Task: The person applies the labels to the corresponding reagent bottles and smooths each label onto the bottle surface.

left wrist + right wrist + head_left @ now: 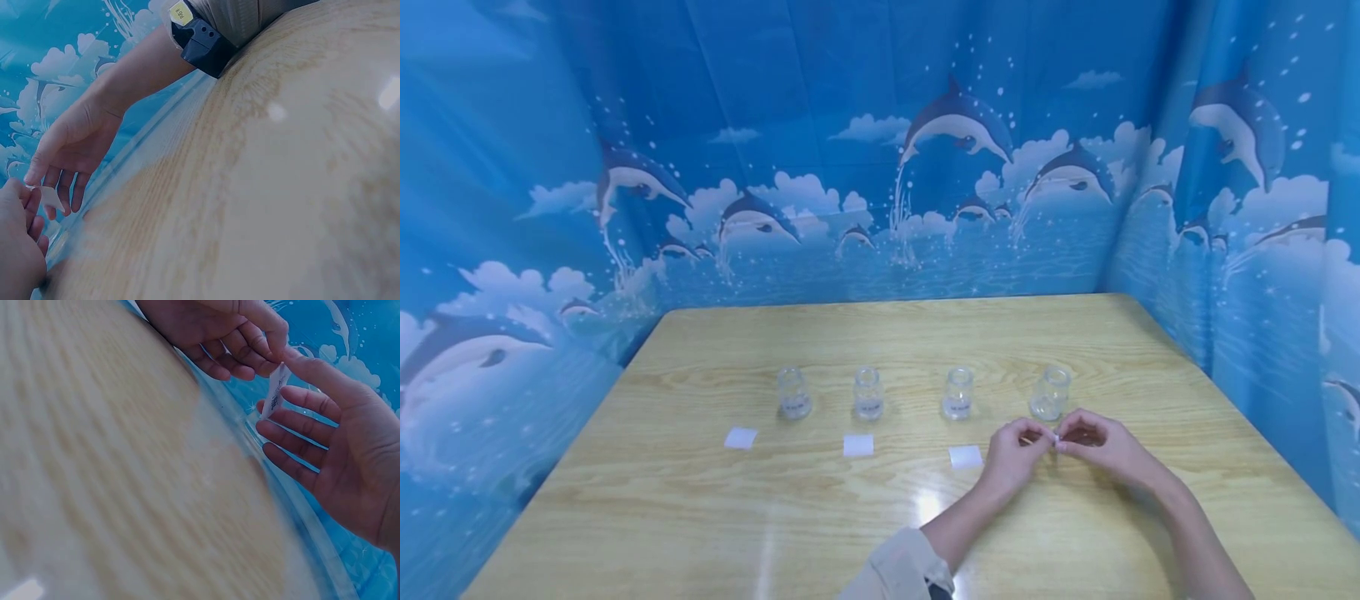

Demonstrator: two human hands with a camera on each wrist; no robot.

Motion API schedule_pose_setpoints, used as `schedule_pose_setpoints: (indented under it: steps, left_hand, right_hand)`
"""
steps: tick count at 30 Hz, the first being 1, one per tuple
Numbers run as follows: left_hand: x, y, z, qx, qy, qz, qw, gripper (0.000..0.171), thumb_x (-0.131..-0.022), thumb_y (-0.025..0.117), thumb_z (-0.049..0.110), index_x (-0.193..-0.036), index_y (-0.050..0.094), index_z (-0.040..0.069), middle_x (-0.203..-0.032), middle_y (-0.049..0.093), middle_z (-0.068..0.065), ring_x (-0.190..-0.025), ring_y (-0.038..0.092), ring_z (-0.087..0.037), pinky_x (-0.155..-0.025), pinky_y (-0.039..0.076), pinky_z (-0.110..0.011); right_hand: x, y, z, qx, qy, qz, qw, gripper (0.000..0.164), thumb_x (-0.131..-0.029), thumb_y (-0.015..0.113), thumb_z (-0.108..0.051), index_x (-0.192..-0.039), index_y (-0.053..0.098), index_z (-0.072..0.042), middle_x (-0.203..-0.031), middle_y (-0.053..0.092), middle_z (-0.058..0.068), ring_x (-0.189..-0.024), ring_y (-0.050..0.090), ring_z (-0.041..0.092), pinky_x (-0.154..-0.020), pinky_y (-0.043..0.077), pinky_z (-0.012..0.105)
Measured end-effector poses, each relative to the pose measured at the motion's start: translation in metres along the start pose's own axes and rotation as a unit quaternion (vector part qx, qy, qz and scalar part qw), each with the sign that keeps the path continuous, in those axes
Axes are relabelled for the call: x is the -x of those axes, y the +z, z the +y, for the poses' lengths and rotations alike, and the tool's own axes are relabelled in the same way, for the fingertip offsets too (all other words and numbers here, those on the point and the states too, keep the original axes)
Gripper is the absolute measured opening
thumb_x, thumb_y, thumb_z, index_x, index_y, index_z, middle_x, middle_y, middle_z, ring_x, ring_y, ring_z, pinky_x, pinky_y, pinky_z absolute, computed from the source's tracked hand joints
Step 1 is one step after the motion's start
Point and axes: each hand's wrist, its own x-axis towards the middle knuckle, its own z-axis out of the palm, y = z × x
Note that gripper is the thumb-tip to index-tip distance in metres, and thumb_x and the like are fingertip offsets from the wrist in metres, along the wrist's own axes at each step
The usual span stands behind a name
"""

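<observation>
My left hand (1015,454) and right hand (1105,446) meet at the fingertips, low in front of the rightmost glass jar (1049,393). Thumb and forefinger of each pinch a small white paper label (275,392) at its edge. Dark print shows on the label in the right wrist view; its rest hangs down between the hands. The other fingers of both hands are spread loosely. In the left wrist view, the same label (52,198) appears pale, partly covered by fingers.
Three more glass jars (793,393) (868,393) (958,393), with dark print near their bases, stand in a row to the left. Before them lie three white paper squares (741,437) (858,445) (966,457) on the wooden table (700,517). A blue dolphin curtain (850,208) surrounds it.
</observation>
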Motion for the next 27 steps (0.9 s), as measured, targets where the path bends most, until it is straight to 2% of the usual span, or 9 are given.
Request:
schedule_pose_setpoints:
  steps: [7,11,16,18,21,27]
  left_hand:
    - [-0.0005,0.0003,0.0008,-0.014,0.001,0.000,0.9999,0.006,-0.079,0.070,0.014,-0.083,0.067,0.010,-0.074,0.058,0.014,-0.063,0.050,-0.002,-0.055,0.045,-0.017]
    - [-0.0004,0.0005,0.0015,-0.010,-0.015,0.014,0.9997,0.007,-0.078,0.070,0.013,-0.082,0.064,0.013,-0.075,0.057,0.012,-0.067,0.051,-0.003,-0.060,0.046,-0.018]
    - [-0.0012,0.0010,0.0012,-0.001,-0.029,0.038,0.9989,0.012,-0.076,0.068,0.006,-0.079,0.061,0.015,-0.075,0.057,0.010,-0.069,0.053,-0.004,-0.063,0.048,-0.018]
    - [-0.0015,0.0009,0.0009,-0.004,-0.024,0.048,0.9986,0.013,-0.074,0.068,0.004,-0.078,0.061,0.014,-0.073,0.058,0.010,-0.067,0.053,-0.003,-0.062,0.047,-0.018]
    - [-0.0016,0.0003,0.0002,-0.001,-0.014,0.056,0.9984,0.015,-0.073,0.068,0.003,-0.079,0.059,0.014,-0.072,0.058,0.010,-0.065,0.052,-0.003,-0.061,0.047,-0.018]
    - [-0.0038,-0.0014,-0.0041,0.019,0.043,0.046,0.9978,0.016,-0.075,0.065,-0.002,-0.084,0.061,0.011,-0.073,0.061,0.007,-0.067,0.053,-0.002,-0.065,0.047,-0.018]
  right_hand:
    - [-0.0004,0.0002,-0.0007,0.014,0.009,0.002,1.000,0.018,-0.086,0.065,-0.016,-0.097,0.058,-0.003,-0.094,0.061,0.008,-0.088,0.058,0.015,-0.075,0.049,0.026]
    - [-0.0005,-0.0017,0.0005,0.033,0.004,0.009,0.999,0.015,-0.088,0.063,-0.018,-0.097,0.060,-0.007,-0.093,0.062,0.004,-0.088,0.058,0.015,-0.077,0.047,0.026]
    - [-0.0001,-0.0029,0.0005,0.020,-0.027,0.017,0.999,0.010,-0.089,0.061,-0.013,-0.096,0.061,-0.007,-0.091,0.063,0.003,-0.086,0.059,0.014,-0.075,0.047,0.024]
    - [0.0001,-0.0033,0.0009,0.014,-0.041,0.018,0.999,0.010,-0.089,0.060,-0.010,-0.097,0.061,-0.005,-0.091,0.063,0.004,-0.086,0.059,0.014,-0.074,0.047,0.024]
    - [0.0002,-0.0045,0.0025,0.007,-0.037,0.023,0.999,0.014,-0.089,0.060,-0.010,-0.100,0.060,-0.002,-0.094,0.064,0.005,-0.088,0.059,0.012,-0.076,0.047,0.023]
    - [-0.0001,-0.0068,0.0078,-0.008,-0.032,0.022,0.999,0.022,-0.091,0.058,-0.010,-0.109,0.057,0.002,-0.101,0.063,0.008,-0.092,0.059,0.011,-0.078,0.047,0.023]
